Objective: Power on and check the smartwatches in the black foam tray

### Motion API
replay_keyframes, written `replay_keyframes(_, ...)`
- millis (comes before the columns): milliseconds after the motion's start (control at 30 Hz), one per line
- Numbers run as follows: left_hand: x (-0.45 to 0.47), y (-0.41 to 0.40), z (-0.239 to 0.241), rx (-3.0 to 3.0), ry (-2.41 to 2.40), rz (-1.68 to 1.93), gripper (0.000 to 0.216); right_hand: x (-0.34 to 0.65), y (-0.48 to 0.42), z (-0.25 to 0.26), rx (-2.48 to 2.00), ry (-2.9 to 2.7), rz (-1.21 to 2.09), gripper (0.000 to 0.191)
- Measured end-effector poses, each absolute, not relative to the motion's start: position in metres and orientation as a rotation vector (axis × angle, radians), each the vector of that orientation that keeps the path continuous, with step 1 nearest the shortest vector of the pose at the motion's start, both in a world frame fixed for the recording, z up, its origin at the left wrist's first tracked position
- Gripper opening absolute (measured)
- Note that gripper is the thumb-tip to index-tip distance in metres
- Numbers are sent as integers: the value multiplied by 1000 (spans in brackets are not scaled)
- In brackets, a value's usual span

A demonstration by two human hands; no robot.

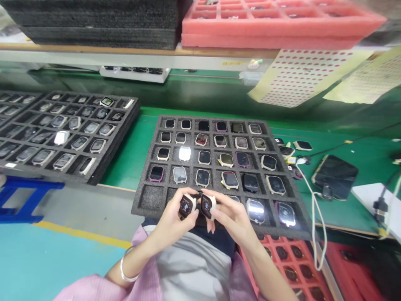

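Note:
My left hand (175, 215) is closed on a smartwatch case (187, 205) with a pale frame and a lit dark screen. A matching smartwatch case (207, 206), its screen also lit, is gripped in my right hand (230, 215). The two are held side by side, a little apart, above the front edge of a dark grey foam tray (147, 167). Rows of watch cases sit in the tray's square pockets, some with pale frames and some with purple ones. At its front left a pocket (151, 197) holds nothing. My hands hide part of the front row.
More dark foam trays (103, 163) of watches lie to the left. On the right are a black device (336, 173), a white cable (315, 213) and loose watches (302, 145). Red foam trays are on the shelf (275, 37) and below the bench (275, 259). A blue stool (25, 200) stands left.

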State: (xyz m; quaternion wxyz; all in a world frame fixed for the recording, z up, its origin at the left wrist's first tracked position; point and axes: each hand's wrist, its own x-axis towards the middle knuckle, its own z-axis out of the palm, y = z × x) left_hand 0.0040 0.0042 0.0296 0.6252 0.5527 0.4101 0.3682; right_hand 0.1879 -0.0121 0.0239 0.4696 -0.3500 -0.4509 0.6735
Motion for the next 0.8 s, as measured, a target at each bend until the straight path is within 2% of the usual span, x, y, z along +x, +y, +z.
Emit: replay_keyframes(800, 4, 3, 29, 1284, 964, 863, 30, 186, -11, 27, -897, -1109, 1620, 37)
